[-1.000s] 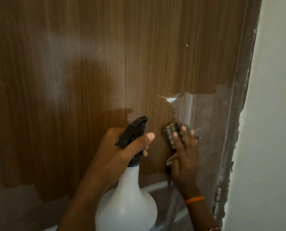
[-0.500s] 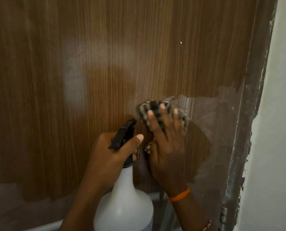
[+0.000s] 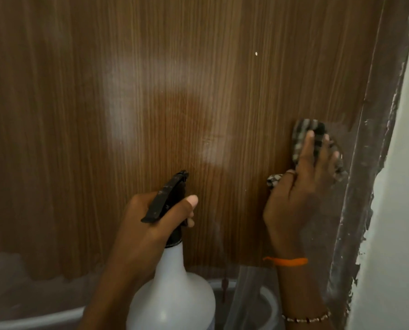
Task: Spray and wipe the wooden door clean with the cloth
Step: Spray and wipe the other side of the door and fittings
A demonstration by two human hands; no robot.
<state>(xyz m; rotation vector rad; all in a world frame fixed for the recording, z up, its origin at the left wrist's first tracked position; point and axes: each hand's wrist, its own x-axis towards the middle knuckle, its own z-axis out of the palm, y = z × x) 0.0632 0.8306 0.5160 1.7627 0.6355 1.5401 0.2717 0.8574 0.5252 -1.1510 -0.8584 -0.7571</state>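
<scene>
The fingers point(image 3: 310, 139) of the right hand point(image 3: 301, 186) are spread flat and pressed on a checked cloth point(image 3: 303, 134), pinning it against the wooden door point(image 3: 151, 91); a corner of the cloth pokes out beside the thumb. This hand does not close around the cloth but holds it by palm pressure against the panel. It sits near the door's right edge, just beside the paint-spattered frame point(image 3: 355, 186), with an orange band point(image 3: 286, 261) on the wrist.

The left hand point(image 3: 148, 225) is wrapped around the neck of a white spray bottle point(image 3: 172, 294), thumb laid over the black trigger head point(image 3: 167, 196), whose nozzle aims at the door. Whether the trigger is being squeezed cannot be told.

The relation that matters: the unwiped stretch of panel lies to the left of and above the cloth hand, where pale hazy patches show on the wood grain. The door's long axis runs upright, as does the grain. The right hand is the one in contact, so the wiping falls to it; the bottle hand is just off the surface, lower and to the left.

Likely the wipe should sweep leftward from the frame across the hazy area, keeping clear of the bottle. Lower down, a cloudy film point(image 3: 20, 282) covers the door's bottom part.
</scene>
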